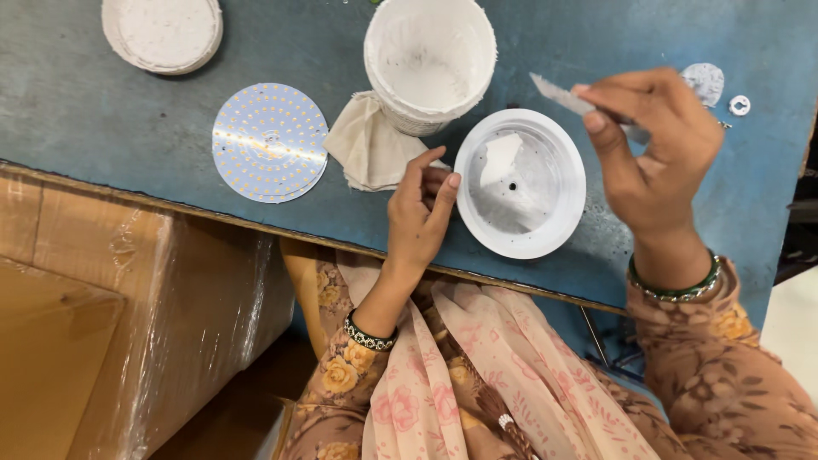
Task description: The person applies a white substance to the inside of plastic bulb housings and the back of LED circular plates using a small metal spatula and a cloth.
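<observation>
The patterned sleeve [707,375] and draped floral cloth [477,375] lie nearest the camera. Beyond them, the left hand [417,213] rests at the near-left rim of the white round housing [521,182]. Its fingers [443,194] are loosely curled, partly open, with the fingertips touching the rim; nothing is clamped between them.

The right hand [656,145] is raised just right of the housing. Its thumb and forefinger are closed in a pinch on a thin flat spatula [558,95], whose tip points left, above the housing's far rim.

The housing appears light, rigid and smooth-walled, likely to slide on the blue table [102,136]; it is best held at the rim, not by the smeared inner floor.

Left of the left fingers lie a folded cloth [362,140] and a round LED board [269,142]; beyond them stands a white tub [430,60].
</observation>
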`<action>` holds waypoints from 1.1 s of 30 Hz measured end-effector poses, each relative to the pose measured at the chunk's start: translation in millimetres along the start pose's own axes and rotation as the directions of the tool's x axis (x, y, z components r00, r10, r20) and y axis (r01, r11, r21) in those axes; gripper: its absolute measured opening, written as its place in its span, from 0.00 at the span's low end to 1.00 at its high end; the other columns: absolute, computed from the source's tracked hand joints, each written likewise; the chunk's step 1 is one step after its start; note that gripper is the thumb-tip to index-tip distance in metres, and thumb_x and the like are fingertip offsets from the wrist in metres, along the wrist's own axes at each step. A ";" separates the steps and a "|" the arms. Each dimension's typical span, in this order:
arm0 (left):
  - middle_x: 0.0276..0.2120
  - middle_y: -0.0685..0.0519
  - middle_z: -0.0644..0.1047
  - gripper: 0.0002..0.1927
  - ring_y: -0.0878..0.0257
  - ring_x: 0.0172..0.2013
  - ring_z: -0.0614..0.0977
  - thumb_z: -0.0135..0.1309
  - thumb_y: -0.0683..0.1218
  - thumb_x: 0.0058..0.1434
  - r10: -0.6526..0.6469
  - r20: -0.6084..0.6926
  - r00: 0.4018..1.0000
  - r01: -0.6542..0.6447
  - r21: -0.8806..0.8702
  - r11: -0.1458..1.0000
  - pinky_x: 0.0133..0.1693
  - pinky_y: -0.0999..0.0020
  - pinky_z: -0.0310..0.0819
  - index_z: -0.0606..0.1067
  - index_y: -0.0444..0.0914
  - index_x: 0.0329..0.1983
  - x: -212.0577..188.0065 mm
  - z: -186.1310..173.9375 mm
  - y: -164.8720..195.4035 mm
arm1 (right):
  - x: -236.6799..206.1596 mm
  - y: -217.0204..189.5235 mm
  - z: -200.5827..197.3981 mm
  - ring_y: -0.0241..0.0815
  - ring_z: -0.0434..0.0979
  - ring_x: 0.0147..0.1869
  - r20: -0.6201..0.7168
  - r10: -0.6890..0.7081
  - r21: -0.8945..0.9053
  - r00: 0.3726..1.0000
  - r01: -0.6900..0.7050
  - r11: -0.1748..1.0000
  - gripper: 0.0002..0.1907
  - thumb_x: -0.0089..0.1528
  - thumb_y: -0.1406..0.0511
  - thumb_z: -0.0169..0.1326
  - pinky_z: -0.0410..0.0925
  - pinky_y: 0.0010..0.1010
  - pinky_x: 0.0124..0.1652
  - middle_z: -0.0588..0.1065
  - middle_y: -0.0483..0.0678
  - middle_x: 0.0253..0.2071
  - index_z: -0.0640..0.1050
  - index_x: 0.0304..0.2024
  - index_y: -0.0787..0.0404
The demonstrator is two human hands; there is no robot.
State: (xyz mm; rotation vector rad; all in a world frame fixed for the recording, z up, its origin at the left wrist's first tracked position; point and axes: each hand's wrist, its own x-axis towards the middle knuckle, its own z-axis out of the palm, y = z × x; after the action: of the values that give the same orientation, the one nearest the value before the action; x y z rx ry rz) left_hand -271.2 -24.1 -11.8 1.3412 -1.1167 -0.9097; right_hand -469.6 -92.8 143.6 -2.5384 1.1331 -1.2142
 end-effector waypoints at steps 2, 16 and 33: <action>0.49 0.46 0.78 0.26 0.62 0.44 0.83 0.61 0.47 0.68 0.001 -0.085 0.996 -0.010 -0.106 0.994 0.45 0.66 0.82 0.69 0.35 0.66 4.7 -5.2 -8.5 | 9.0 0.6 2.8 0.45 0.79 0.40 0.017 -0.049 0.056 0.999 0.048 0.997 0.06 0.71 0.74 0.62 0.71 0.27 0.40 0.77 0.59 0.44 0.81 0.49 0.72; 0.72 0.44 0.61 0.69 0.47 0.73 0.68 0.80 0.57 0.44 0.356 -0.039 0.934 -0.352 0.085 0.932 0.72 0.56 0.67 0.45 0.40 0.78 104.8 -18.2 -33.2 | 26.0 -0.6 22.7 0.45 0.82 0.50 0.105 -0.206 0.156 0.973 0.188 0.970 0.11 0.70 0.80 0.60 0.75 0.28 0.49 0.79 0.55 0.50 0.80 0.53 0.68; 0.74 0.49 0.59 0.60 0.43 0.77 0.60 0.81 0.53 0.51 0.726 0.046 0.686 -0.718 0.203 0.666 0.74 0.51 0.59 0.49 0.43 0.75 81.8 -24.3 -19.9 | 35.0 14.1 99.0 0.47 0.83 0.42 0.543 -0.369 -0.068 0.754 0.478 0.876 0.14 0.54 0.67 0.60 0.74 0.38 0.38 0.81 0.45 0.40 0.85 0.43 0.53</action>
State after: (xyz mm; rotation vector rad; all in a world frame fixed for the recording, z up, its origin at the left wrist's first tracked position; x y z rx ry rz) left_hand -224.7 -97.6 -22.3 0.9134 -1.5815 -0.1678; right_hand -393.6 -146.8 93.3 -3.1147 0.5856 -0.3947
